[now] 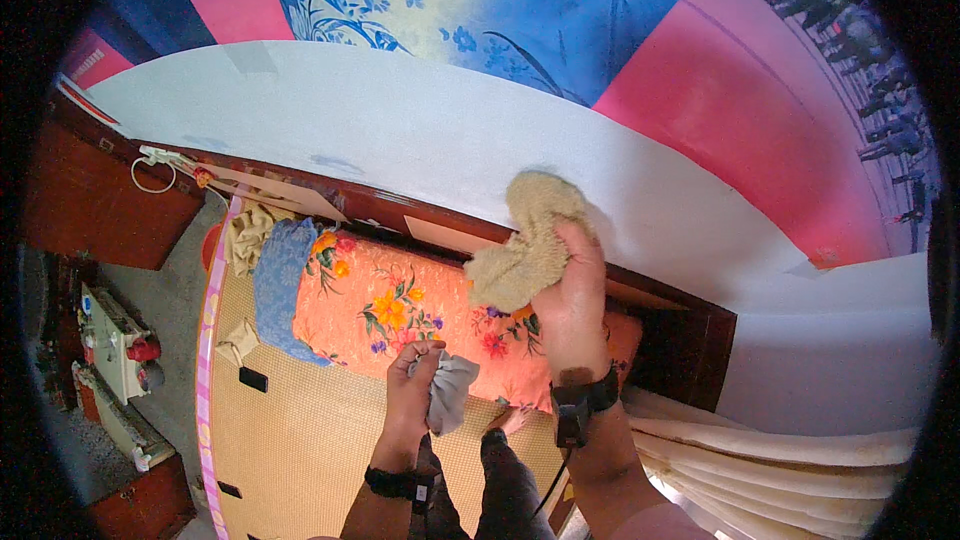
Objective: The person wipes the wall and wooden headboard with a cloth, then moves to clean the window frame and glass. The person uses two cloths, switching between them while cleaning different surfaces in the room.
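In my right hand (pixel 574 292), raised near the wall, is a crumpled yellowish terry cloth (pixel 529 247), partly over the fingers. My left hand (pixel 416 382), lower and closer to my body, pinches a bunched light grey cloth (pixel 451 390) that hangs beside the fingers. Beneath both hands lies a folded orange floral quilt (pixel 345 300) along the wall side of the bed. The woven mat (pixel 322 420) covers the bed, and I stand on it. Both wrists wear black straps, the right one with a cable.
A blue patterned cloth (pixel 281 285) and a beige crumpled cloth (pixel 247 240) lie at the quilt's left end. A black phone-like object (pixel 253 379) is on the mat. The dark wooden headboard (pixel 375 199) runs along the white wall (pixel 420 135). Cream curtains (pixel 765 465) hang at right.
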Tool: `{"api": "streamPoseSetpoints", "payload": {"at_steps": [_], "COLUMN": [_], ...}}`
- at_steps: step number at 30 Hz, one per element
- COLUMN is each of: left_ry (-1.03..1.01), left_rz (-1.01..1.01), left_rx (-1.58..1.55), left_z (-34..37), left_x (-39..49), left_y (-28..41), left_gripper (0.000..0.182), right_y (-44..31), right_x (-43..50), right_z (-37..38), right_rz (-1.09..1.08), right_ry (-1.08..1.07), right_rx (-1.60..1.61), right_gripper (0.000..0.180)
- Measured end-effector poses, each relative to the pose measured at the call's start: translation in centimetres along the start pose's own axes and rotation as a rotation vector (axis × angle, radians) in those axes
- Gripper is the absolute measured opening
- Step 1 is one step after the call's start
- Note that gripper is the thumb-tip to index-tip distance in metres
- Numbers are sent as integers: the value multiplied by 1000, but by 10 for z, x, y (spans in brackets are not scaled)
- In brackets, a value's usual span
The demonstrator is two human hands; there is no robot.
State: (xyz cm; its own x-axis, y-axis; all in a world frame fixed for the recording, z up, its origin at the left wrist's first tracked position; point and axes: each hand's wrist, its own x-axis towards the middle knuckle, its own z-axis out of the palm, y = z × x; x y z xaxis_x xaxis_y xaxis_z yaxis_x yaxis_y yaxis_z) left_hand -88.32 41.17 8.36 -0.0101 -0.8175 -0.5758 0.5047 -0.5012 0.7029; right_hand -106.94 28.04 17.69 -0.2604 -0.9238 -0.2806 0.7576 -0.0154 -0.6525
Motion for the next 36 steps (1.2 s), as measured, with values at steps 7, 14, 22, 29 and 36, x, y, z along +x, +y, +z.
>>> {"api": "streamPoseSetpoints", "payload": {"at_steps": [7,14,22,29,36], "left_ry": [24,40,27,16,-5], "left_rz": [-26,-29,-15,-28,-14], "left_rx": [-19,-18,-16,-33,-30], "left_z": [-2,-2,0,-1,0], "left_x": [0,0,-3,-4,-5], "left_y": [-3,-4,-2,-4,-7], "left_gripper": [11,11,12,12,12], "right_y": [8,28,8,2,-1], "right_x": [-16,21,6,4,3], "right_z": [-14,-19,-18,-6,-2], "right_rz": [-27,124,14,-75,-104], "right_ry": [7,31,-54,-6,-79], "right_rx": [-49,-51,-89,1,-17], "right_gripper": [44,43,48,39,46]}}
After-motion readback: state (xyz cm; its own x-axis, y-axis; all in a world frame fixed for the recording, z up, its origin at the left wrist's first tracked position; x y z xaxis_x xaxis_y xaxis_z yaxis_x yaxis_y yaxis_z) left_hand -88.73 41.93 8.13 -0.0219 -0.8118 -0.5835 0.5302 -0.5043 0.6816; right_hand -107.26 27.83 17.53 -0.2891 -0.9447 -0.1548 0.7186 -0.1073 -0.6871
